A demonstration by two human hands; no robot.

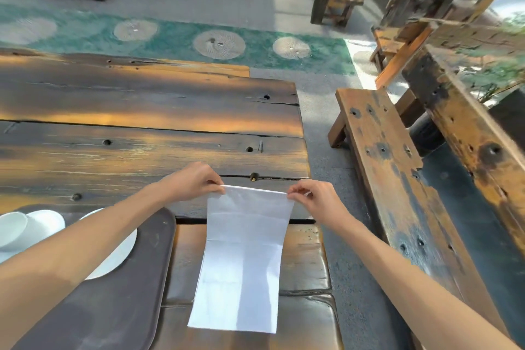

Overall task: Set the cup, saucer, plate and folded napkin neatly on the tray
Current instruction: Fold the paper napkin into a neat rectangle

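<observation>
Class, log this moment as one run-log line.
left hand: pinching napkin corner | right hand: pinching other corner | napkin: unfolded, off tray | plate, cup: on tray

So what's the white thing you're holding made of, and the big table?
The napkin looks like thin paper, though it could be fine cloth: matte white with crisp fold creases, hanging limp from both hands. The table looks like old solid wood planks, dark stained and worn, with visible grain, cracks and bolt holes.
</observation>
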